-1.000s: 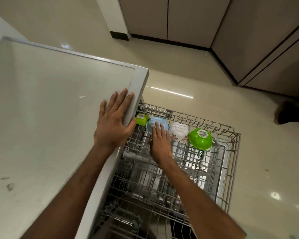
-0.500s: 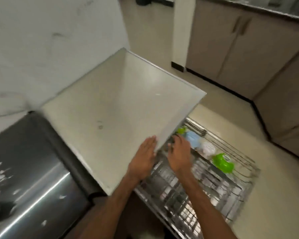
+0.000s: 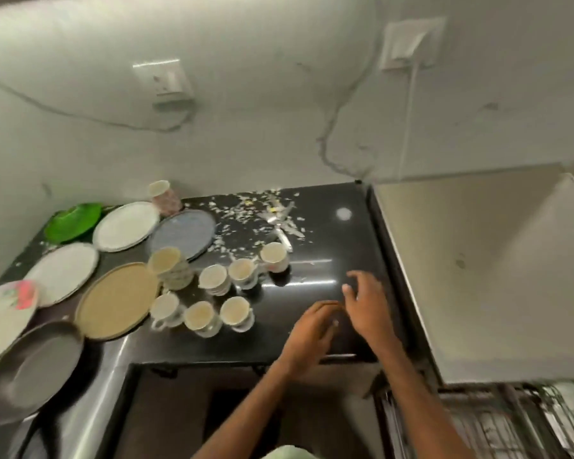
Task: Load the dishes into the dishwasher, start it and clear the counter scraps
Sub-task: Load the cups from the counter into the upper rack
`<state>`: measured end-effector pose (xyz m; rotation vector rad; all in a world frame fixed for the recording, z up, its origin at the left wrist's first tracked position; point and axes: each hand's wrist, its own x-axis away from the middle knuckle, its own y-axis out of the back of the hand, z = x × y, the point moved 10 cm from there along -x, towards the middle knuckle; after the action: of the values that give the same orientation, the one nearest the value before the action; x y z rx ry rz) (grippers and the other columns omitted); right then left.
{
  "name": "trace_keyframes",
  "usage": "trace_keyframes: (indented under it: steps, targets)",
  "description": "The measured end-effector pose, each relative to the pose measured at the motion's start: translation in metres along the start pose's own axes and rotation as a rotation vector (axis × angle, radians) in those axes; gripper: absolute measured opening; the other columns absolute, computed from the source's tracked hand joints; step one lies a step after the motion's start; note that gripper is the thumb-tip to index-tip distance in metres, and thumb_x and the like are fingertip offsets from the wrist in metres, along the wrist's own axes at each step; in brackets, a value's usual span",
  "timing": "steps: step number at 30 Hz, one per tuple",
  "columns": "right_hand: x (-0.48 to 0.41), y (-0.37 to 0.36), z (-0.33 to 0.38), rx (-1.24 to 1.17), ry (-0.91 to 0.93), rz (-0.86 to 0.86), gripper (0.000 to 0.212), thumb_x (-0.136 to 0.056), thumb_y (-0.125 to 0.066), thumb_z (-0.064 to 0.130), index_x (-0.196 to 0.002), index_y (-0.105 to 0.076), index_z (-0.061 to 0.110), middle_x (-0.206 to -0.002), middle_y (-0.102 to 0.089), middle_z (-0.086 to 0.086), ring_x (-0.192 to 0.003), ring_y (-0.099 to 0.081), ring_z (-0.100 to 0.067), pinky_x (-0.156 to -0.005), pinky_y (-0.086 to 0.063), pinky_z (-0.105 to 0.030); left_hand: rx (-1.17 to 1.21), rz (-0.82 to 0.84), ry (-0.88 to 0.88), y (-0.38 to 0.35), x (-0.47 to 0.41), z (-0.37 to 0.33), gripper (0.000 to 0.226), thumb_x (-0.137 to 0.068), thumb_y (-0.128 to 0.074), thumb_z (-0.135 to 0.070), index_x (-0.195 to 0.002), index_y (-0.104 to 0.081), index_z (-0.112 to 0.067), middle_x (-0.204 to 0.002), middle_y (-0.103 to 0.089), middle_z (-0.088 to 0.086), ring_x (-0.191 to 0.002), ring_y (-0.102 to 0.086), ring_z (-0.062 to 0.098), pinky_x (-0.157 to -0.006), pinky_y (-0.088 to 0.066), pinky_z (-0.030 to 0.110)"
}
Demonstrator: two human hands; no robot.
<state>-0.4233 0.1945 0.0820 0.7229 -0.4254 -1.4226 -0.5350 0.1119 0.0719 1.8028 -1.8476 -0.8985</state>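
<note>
While over the black counter (image 3: 312,326), left hand (image 3: 307,339), right hand (image 3: 367,306): each grip released, empty.

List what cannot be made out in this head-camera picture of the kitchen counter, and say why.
- Dishwasher rack: contents smeared by motion blur, cut by the bottom edge.
- Scraps: too small and blurred to identify.
- Grey plate: cut by the left edge.
- Cups: blur hides whether they hold anything.
</note>
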Motion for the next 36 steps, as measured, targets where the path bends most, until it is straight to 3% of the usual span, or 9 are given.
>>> trace_keyframes:
  steps: [3,7,11,13,17,26,29,32,36]
  targets:
    - [0.015,-0.075,0.064,-0.053,0.045,0.255,0.031,-0.092,-0.065,0.017,-0.122,-0.061,0.009,-0.123,-0.063,-0.012,-0.117,-0.057,-0.030,-0.102,-0.041,-0.037,-0.036,-0.211,0.116,0.076,0.033,0.049,0.029,-0.092,-0.059,-0.010,-0.118,-0.065,-0.020,-0.121,-0.061,-0.007,-0.114,-0.057,0.006,-0.100,-0.048,0.031]
    - [0.043,-0.146,0.125,-0.044,0.157,0.537,0.057,-0.096,-0.062,0.027,-0.147,-0.039,0.013,-0.150,-0.045,-0.007,-0.139,-0.040,-0.020,-0.116,-0.027,-0.029,0.058,-0.438,0.308,0.139,0.083,0.107,0.019,-0.094,-0.063,-0.013,-0.101,-0.066,-0.030,-0.096,-0.067,-0.016,-0.087,-0.064,0.003,-0.078,-0.055,0.034]
    - [0.059,-0.185,0.155,0.047,0.294,0.685,0.079,-0.092,-0.066,0.038,-0.155,-0.023,0.016,-0.160,-0.028,-0.004,-0.147,-0.027,-0.019,-0.121,-0.022,-0.034,0.199,-0.451,0.447,0.147,0.123,0.139,0.020,-0.095,-0.063,-0.012,-0.097,-0.067,-0.031,-0.082,-0.070,-0.014,-0.074,-0.067,0.008,-0.071,-0.057,0.041]
    - [0.063,-0.201,0.158,0.153,0.328,0.724,0.082,-0.091,-0.066,0.036,-0.156,-0.021,0.017,-0.160,-0.027,-0.003,-0.145,-0.030,-0.025,-0.119,-0.029,-0.042,0.252,-0.435,0.492,0.145,0.130,0.153,0.020,-0.095,-0.063,-0.012,-0.098,-0.066,-0.032,-0.082,-0.071,-0.012,-0.075,-0.068,0.009,-0.072,-0.058,0.044]
    - [0.065,-0.204,0.154,0.305,0.304,0.629,0.071,-0.090,-0.060,0.033,-0.153,-0.026,0.029,-0.144,-0.042,-0.003,-0.127,-0.048,-0.029,-0.101,-0.046,-0.049,0.307,-0.371,0.505,0.142,0.120,0.162,0.019,-0.096,-0.062,-0.016,-0.102,-0.064,-0.033,-0.092,-0.071,-0.017,-0.086,-0.069,0.003,-0.075,-0.060,0.040]
    - [0.060,-0.157,0.118,0.241,0.032,0.424,0.073,-0.078,-0.070,0.056,-0.139,-0.038,0.031,-0.135,-0.052,0.006,-0.123,-0.052,-0.017,-0.093,-0.048,-0.040,0.454,-0.304,0.477,0.117,0.104,0.149,0.030,-0.096,-0.063,-0.014,-0.119,-0.054,-0.031,-0.098,-0.069,-0.016,-0.086,-0.069,0.008,-0.076,-0.059,0.039]
    - [0.064,-0.119,0.086,-0.059,-0.273,0.208,0.062,-0.070,-0.079,0.050,-0.119,-0.047,0.029,-0.112,-0.062,0.006,-0.101,-0.062,-0.015,-0.083,-0.051,-0.032,0.607,-0.360,0.536,0.107,0.107,0.142,0.032,-0.095,-0.063,-0.013,-0.120,-0.054,-0.031,-0.101,-0.068,-0.004,-0.087,-0.068,0.017,-0.072,-0.058,0.034]
    - [0.080,-0.096,0.053,-0.673,-0.569,0.077,0.046,-0.075,-0.083,0.029,-0.108,-0.052,0.020,-0.111,-0.069,-0.009,-0.094,-0.069,-0.018,-0.082,-0.059,-0.036,0.783,-0.271,0.609,0.081,0.102,0.127,0.028,-0.097,-0.063,-0.018,-0.122,-0.055,-0.029,-0.116,-0.064,0.003,-0.097,-0.067,0.022,-0.067,-0.055,0.030]
    - [0.100,-0.073,0.037,-0.992,-0.693,0.000,0.046,-0.082,-0.073,0.040,-0.117,-0.060,0.013,-0.107,-0.073,-0.015,-0.095,-0.071,-0.027,-0.089,-0.055,-0.048,0.930,0.023,0.459,0.046,0.072,0.065,0.045,-0.093,-0.067,-0.019,-0.135,-0.051,-0.021,-0.127,-0.065,0.003,-0.112,-0.066,0.018,-0.091,-0.058,0.039]
